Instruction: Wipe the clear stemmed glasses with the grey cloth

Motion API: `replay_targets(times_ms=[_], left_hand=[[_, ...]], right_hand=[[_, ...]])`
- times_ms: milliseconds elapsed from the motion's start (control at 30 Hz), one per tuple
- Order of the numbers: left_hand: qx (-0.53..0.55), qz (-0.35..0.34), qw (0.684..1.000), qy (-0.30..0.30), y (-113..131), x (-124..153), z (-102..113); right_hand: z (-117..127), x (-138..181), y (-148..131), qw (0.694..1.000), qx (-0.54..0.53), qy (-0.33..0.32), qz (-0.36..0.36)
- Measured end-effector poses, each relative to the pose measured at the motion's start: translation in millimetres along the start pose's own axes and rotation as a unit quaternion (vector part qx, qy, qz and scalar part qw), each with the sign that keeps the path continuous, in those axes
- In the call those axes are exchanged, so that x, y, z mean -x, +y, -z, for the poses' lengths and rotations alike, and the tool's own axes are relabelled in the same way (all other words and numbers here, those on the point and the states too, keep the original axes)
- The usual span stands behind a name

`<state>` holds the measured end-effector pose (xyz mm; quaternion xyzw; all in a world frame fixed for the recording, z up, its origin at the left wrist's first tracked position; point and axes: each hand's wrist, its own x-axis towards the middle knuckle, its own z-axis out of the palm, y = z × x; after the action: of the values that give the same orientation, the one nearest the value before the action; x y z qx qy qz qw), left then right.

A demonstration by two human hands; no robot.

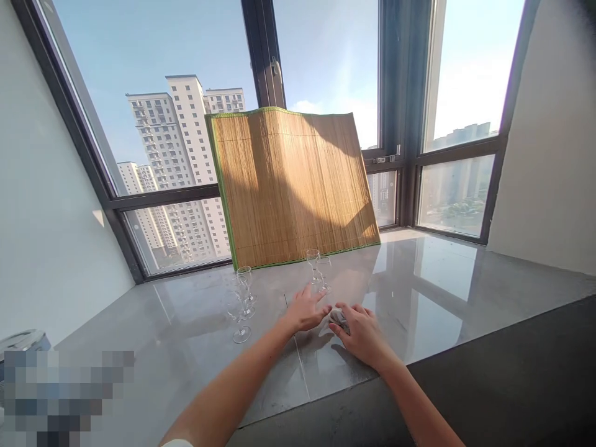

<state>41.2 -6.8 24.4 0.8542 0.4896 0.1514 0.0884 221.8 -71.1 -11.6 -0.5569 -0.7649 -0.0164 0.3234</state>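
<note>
Both hands rest on a glossy grey stone counter. My left hand lies flat with fingers stretched out, fingertips close to two small clear stemmed glasses. My right hand is curled over a small grey crumpled cloth, pressing it onto the counter between the two hands. Three more clear stemmed glasses stand to the left of my left hand, the nearest one closest to the counter's front.
A bamboo mat with green edging leans upright against the window at the back of the counter. Dark window frames and white side walls enclose the corner. A blurred patch covers the lower left. A darker surface runs along the front right.
</note>
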Motion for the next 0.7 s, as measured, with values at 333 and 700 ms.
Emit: replay_targets(times_ms=[333,700], left_hand=[[-0.013,-0.025,0.999,-0.017,-5,-61,-35],[-0.073,0.119,0.990,-0.022,-43,14,-4]], right_hand=[[-12,-3,14,0.997,-0.031,0.031,-0.064],[-9,7,8,0.997,0.047,-0.054,-0.025]])
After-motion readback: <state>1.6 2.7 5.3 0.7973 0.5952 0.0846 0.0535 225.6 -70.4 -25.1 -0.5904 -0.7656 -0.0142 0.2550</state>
